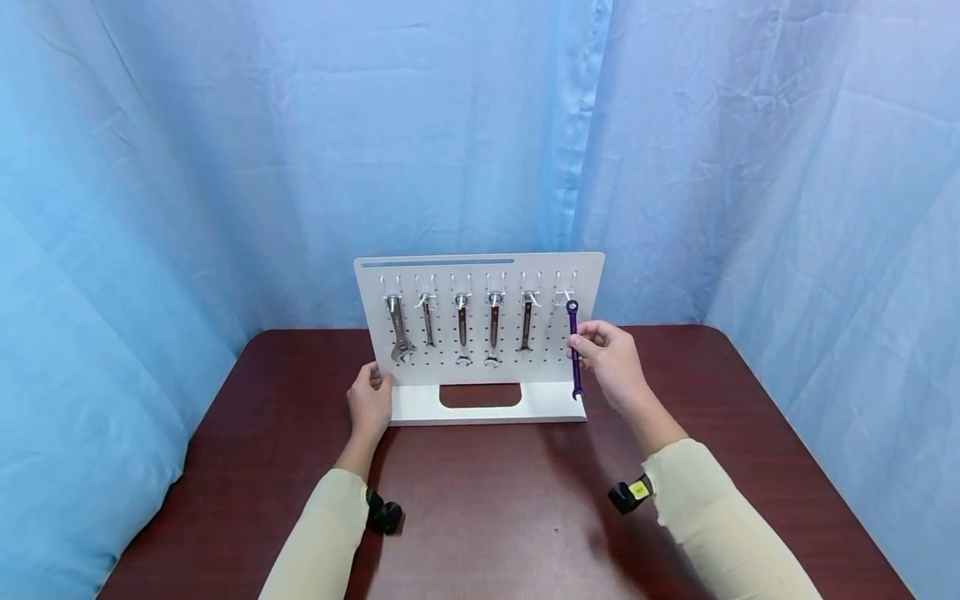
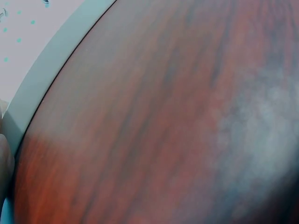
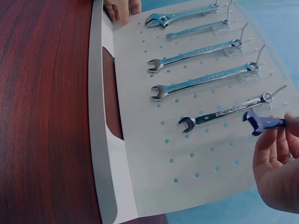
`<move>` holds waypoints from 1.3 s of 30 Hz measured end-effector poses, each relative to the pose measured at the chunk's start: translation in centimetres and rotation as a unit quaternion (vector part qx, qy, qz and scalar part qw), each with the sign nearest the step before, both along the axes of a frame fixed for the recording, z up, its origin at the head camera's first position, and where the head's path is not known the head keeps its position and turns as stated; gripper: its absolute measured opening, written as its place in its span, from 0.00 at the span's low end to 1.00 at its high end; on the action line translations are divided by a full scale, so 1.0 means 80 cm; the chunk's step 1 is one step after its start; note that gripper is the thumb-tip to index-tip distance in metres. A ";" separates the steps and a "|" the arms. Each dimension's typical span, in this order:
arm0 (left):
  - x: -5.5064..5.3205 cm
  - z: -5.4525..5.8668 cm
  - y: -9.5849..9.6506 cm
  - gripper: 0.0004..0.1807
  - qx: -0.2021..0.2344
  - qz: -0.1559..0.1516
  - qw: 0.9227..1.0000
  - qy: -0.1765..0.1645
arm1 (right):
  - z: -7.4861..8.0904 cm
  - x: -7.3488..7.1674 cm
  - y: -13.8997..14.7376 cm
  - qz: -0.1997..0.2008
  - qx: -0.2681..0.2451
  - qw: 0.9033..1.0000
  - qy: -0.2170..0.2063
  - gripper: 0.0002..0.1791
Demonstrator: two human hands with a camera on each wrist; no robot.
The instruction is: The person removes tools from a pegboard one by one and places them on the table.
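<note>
A purple combination wrench [image 1: 575, 354] is pinched between the thumb and fingers of my right hand [image 1: 611, 362]. It stands nearly upright, ring end up, right at the tip of the rightmost hook [image 1: 566, 294] in the head view. Its open end [image 3: 256, 123] points toward the camera in the right wrist view. At the white pegboard's [image 1: 480, 262] lower left edge, my left hand [image 1: 371, 400] grips the side, thumb in front. In the left wrist view only a sliver of that hand [image 2: 4, 158] shows.
Several silver wrenches [image 1: 493, 325] hang from hooks on the pegboard, with an adjustable wrench [image 1: 400, 329] leftmost. The board's base [image 1: 551, 402] has a cutout and rests on a dark red wooden table [image 1: 480, 492]. Blue curtains [image 1: 420, 125] surround the table's back and sides.
</note>
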State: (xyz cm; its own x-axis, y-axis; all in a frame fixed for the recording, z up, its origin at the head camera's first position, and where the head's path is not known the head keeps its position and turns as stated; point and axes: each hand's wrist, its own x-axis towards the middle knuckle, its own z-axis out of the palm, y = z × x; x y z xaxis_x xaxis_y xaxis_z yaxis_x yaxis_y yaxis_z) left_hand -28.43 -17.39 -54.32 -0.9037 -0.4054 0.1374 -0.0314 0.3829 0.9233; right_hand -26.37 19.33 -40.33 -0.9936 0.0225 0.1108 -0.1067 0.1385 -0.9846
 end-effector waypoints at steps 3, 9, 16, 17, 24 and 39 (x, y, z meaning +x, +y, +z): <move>0.000 0.000 0.000 0.20 -0.002 -0.001 1.000 0.003 | 0.006 0.003 0.002 0.005 0.007 1.000 -0.005 0.12; 0.000 0.000 -0.001 0.20 -0.002 -0.003 1.000 0.005 | 0.016 0.009 0.004 0.022 -0.007 1.000 -0.010 0.13; -0.002 0.001 -0.002 0.21 0.001 0.000 1.000 0.003 | 0.028 0.018 0.006 0.032 -0.031 0.999 -0.003 0.11; -0.002 0.001 -0.002 0.21 0.002 -0.001 1.000 0.003 | 0.029 0.019 0.007 0.032 -0.032 0.999 -0.003 0.11; 0.000 0.000 -0.001 0.20 0.003 -0.003 1.000 -0.005 | 0.030 0.024 0.023 0.029 -0.061 0.998 0.003 0.08; 0.002 0.000 0.000 0.20 0.012 -0.004 1.000 -0.004 | -0.006 0.008 0.079 -0.013 -0.096 0.994 -0.046 0.06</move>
State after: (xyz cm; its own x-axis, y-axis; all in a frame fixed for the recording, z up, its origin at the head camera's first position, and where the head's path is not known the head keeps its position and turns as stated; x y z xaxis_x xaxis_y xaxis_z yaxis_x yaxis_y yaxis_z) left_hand -28.29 -17.42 -54.31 -0.9083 -0.4004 0.1206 -0.0354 0.3610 0.9319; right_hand -25.74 25.61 -40.81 -0.9982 0.0599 0.0101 -0.0132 -0.0510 -0.9986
